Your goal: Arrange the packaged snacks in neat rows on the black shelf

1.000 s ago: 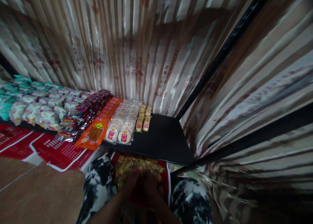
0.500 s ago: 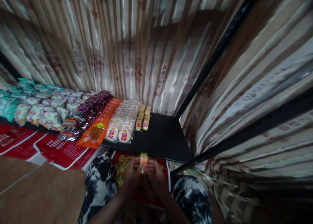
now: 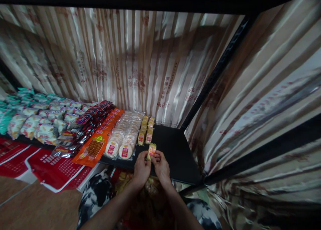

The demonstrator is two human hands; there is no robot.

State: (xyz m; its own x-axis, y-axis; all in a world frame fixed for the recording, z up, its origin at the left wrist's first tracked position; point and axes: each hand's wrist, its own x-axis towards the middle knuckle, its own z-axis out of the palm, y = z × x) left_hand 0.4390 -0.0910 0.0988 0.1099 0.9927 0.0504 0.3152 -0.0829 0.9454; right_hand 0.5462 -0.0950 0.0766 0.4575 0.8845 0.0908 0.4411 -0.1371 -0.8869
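Observation:
Between my left hand (image 3: 142, 167) and my right hand (image 3: 161, 164) is a small yellow-wrapped snack pack (image 3: 151, 150) with a red and orange label. Both hands pinch it from its two sides, over the front part of the black shelf (image 3: 173, 149). Just beyond it, two short rows of like yellow snack packs (image 3: 145, 131) lie on the shelf. To their left are two rows of round white crackers (image 3: 126, 149) in clear wrappers. Below my forearms, more yellow packs (image 3: 122, 181) show in a container, partly hidden.
Further left along the shelf lie an orange bag (image 3: 94, 146) of stick snacks, dark red packets (image 3: 82, 129), and white and teal packs (image 3: 45, 126). Red bags (image 3: 57, 166) hang or stand at the shelf's front. A black post (image 3: 215, 76) rises at the right, before striped curtains (image 3: 140, 56).
Both hands have moved forward and up with the yellow snack pack, from above the container to above the shelf. The camera view has shifted slightly.

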